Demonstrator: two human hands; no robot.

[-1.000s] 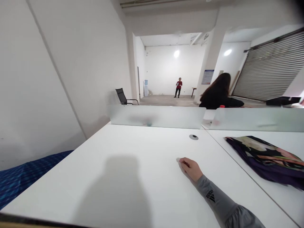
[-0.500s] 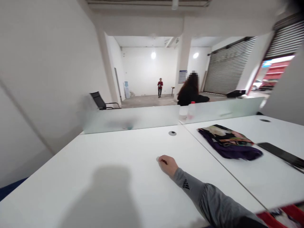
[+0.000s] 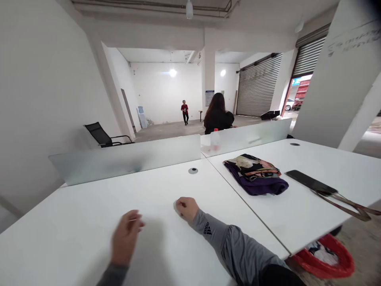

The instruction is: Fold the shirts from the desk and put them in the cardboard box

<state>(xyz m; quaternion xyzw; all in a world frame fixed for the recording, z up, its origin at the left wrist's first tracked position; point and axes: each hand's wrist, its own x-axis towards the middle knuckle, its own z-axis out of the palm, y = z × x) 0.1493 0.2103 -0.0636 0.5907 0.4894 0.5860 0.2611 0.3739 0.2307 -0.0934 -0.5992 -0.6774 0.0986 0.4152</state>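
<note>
Desk (image 3: 89, 206) bare under both hands: right hand (image 3: 187, 208) fisted, knuckles down on it; left hand (image 3: 125, 237) hovers, fingers loosely curled, empty. Folded cloth (image 3: 254, 174) lies far right.

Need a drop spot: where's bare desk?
Free: white desk between frosted divider and left hand; right desk's far corner beyond black phone. Crowded: folded purple floral cloth, phone, and right hand.

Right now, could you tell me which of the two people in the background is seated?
The person in black, just beyond the frosted divider, is seated with their back to us; the person in red stands far off by the back wall.
</note>
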